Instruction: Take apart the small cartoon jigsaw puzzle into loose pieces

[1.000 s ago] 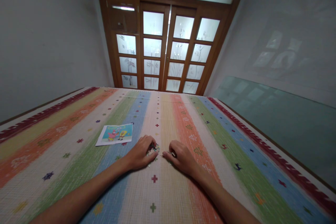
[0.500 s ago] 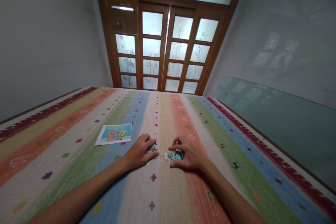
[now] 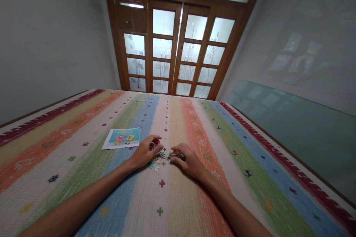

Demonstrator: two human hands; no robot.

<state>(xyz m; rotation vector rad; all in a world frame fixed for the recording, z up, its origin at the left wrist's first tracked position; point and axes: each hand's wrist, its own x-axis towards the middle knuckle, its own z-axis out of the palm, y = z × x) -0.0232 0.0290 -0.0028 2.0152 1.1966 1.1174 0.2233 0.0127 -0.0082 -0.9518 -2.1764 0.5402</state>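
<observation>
Cardboard puzzle pieces [image 3: 159,159] lie in a small loose heap at the middle of the frame, on a striped cloth [image 3: 194,192]. Sorting seems to be the step in hand. The left hand [image 3: 146,151] hovers half-curled at the heap's left edge, gripping nothing I can make out; the right hand [image 3: 187,161] lies over its right side, fingers bent onto dark pieces. Picking one out calls for a fine pinch. A cartoon reference picture [image 3: 121,137] lies left of the hands.
</observation>
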